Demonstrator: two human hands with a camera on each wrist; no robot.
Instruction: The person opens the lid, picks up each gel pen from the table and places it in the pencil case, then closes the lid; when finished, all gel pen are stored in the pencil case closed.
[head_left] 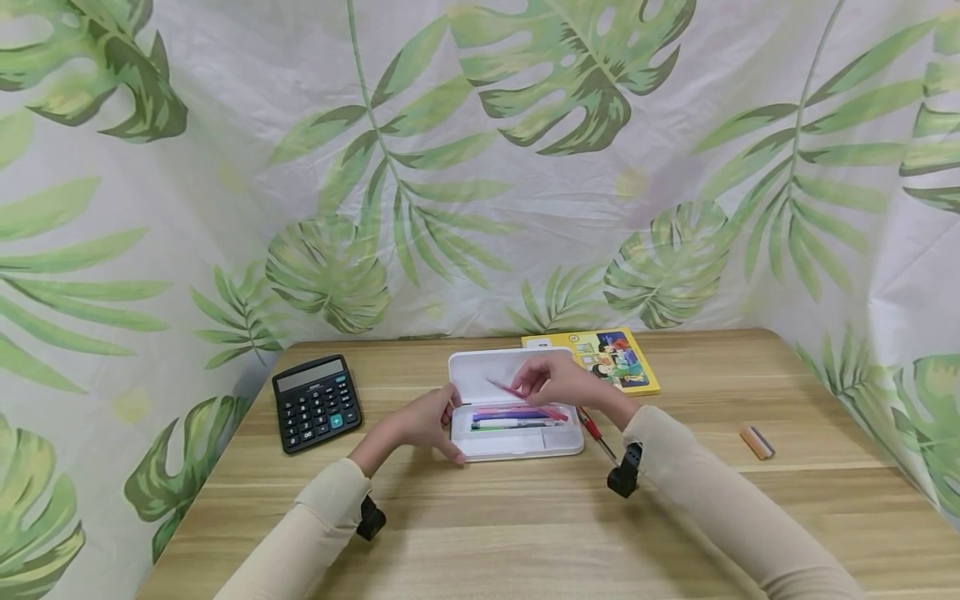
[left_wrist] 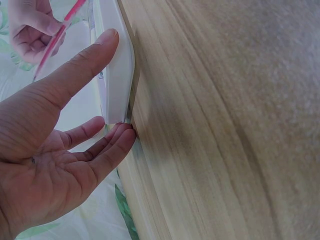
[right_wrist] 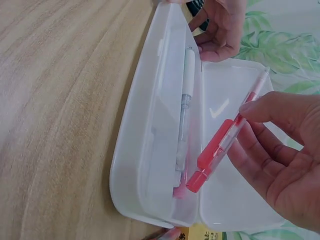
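A white pencil case (head_left: 487,455) lies with its lid raised at the back. Several pens (head_left: 510,415) lie in its rear compartment, among them a white-and-clear one (right_wrist: 188,75). My left hand (head_left: 431,423) grips the left end of the case, its thumb on the front edge and fingers round the side. Above the case, my right hand (head_left: 558,382) pinches a clear pen with a red clip and red end (right_wrist: 227,137) between thumb and fingers. That pen is tilted, apart from the pens below it.
A black calculator (head_left: 318,404) lies to the left of the case. Behind it on the right is a yellow picture book (head_left: 637,367). Another red pen (head_left: 588,423) lies beside the case's right end. A small striped eraser-like block (head_left: 757,442) lies farther right on the wooden table (head_left: 480,533).
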